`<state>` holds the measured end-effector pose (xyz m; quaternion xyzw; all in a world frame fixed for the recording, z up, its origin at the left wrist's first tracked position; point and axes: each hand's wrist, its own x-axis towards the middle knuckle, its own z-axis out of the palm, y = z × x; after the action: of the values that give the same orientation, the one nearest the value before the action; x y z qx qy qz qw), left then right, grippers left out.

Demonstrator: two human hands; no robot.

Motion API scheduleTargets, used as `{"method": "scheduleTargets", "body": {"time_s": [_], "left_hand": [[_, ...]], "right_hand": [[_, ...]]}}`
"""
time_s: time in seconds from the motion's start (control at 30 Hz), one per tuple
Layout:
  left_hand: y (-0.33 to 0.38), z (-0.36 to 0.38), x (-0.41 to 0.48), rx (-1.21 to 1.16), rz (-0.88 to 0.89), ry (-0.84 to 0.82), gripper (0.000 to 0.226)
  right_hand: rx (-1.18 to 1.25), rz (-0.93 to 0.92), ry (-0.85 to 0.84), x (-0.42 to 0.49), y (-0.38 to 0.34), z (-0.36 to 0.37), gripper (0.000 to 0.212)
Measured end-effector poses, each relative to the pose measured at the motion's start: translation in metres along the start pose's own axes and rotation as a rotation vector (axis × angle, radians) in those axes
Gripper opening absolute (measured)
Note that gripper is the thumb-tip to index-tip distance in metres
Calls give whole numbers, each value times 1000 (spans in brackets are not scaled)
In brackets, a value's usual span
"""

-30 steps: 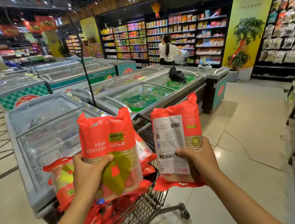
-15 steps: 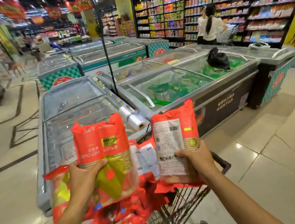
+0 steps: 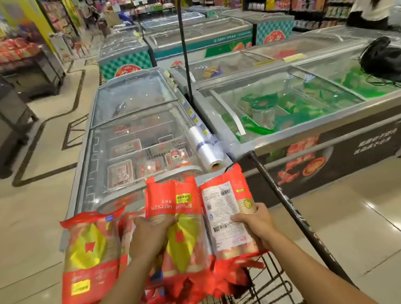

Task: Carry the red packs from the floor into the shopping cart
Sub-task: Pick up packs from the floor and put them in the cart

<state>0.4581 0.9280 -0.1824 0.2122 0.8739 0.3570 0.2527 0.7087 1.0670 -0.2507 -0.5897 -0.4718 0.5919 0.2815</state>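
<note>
My left hand [image 3: 153, 234] grips a red plastic pack w/ a yellow-green front panel [image 3: 174, 202], fingers curled over its middle. My right hand [image 3: 255, 222] pinches a second red plastic pack showing its white printed label [image 3: 226, 212], thumb on the label, other fingers behind. Both packs stand upright, side by side & touching, over the black wire shopping cart [image 3: 272, 285] near me. More red packs lie piled in the cart; one large red pack [image 3: 90, 259] leans at its left edge, prob. resting on the pile. Just beyond: a glass-lidded chest freezer [image 3: 133, 138] w/ a roll of clear plastic bags [image 3: 204, 149] at its right rim.
</note>
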Motion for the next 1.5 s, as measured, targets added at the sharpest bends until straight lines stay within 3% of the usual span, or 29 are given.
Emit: {"method": "scheduleTargets", "body": {"time_s": [0.1,0.2,0.37,0.53,0.63,0.73,0.8,0.97,1.13,1.27,1.5], "left_hand": [[11,19,3,41,-35,14,104],[13,37,6,171,6,55,93],[7,48,11,200,40,59,89],[4,50,7,49,64,-27,100],[1,45,2,-33,105,-102,89],[-3,33,-4,-98,179,-144,95],[-3,15,-15,-20,290,-140,101],[13,-38,-50,392,588,-11,114],[5,-111,-83,568,854,262,75],[-16,-176,-107,668,890,333,76],[-78,-290,-145,689,803,536,78]], "right_hand": [[-67,58,-14,7,-3,6,60],[-113,97,-33,16,6,12,47],[-266,77,49,43,40,20,59],[-693,-84,148,-5,7,30,54],[-928,-166,167,-21,-3,33,53],[-1005,-279,145,-33,-15,39,56],[-1051,-375,117,-52,-29,48,62],[-1172,-671,209,-105,-68,84,63],[-1235,-896,260,-185,-101,128,66],[-1223,-1042,311,-259,-117,164,65],[-1177,-1141,216,-356,-121,238,76]]}}
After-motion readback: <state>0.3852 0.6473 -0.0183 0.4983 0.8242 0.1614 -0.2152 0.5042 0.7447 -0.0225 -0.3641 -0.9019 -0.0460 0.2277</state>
